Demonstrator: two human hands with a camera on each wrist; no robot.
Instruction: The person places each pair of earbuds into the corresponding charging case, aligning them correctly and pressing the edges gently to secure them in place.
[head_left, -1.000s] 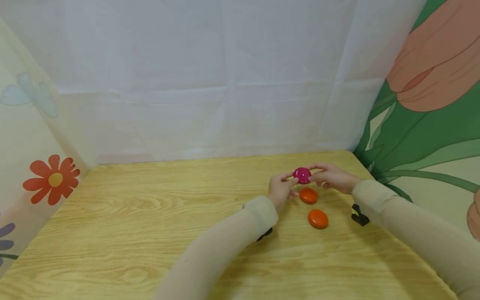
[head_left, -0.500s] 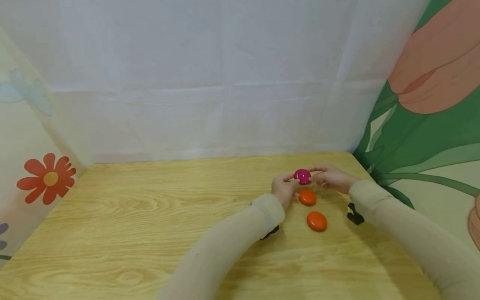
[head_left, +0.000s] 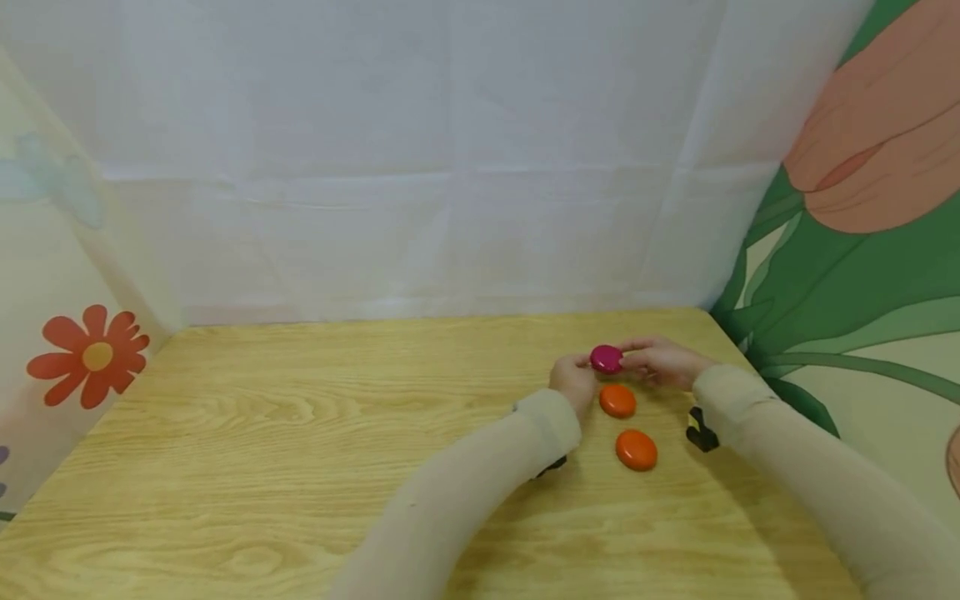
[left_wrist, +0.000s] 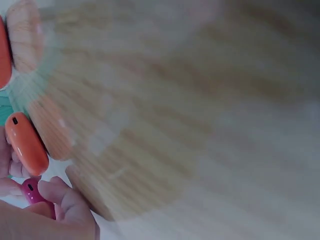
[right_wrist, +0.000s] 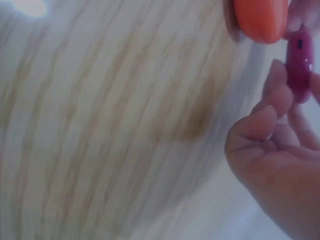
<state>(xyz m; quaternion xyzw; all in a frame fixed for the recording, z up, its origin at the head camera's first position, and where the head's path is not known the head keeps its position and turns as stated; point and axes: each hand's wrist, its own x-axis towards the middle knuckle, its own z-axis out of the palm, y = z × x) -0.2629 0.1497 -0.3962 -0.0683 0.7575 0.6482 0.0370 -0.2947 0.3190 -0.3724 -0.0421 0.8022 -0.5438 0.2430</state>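
A small glossy magenta disc (head_left: 606,359), rounded like a pebble, is pinched between both hands toward the back right of the table. My left hand (head_left: 574,385) grips its left side, fingers partly hidden behind the wrist. From the right, my right hand (head_left: 660,363) holds the other edge with thumb and fingers. In the right wrist view a small dark slot marks the side of the magenta disc (right_wrist: 300,67). Just in front of the hands lies an orange disc (head_left: 618,401), and a second, similar orange disc (head_left: 636,450) lies nearer to me. Whether the magenta disc touches the table is unclear.
The wood-grain table (head_left: 300,450) stretches out to the left. A white cloth (head_left: 420,208) hangs along its back edge. Panels with painted flowers, one a red flower (head_left: 97,357), stand at both sides. Dark wrist devices (head_left: 702,429) sit under the sleeves.
The magenta disc has tipped flatter and sunk slightly in the head view. My left hand has shifted a little right and turned, hiding more of its fingers. The orange discs stay in place.
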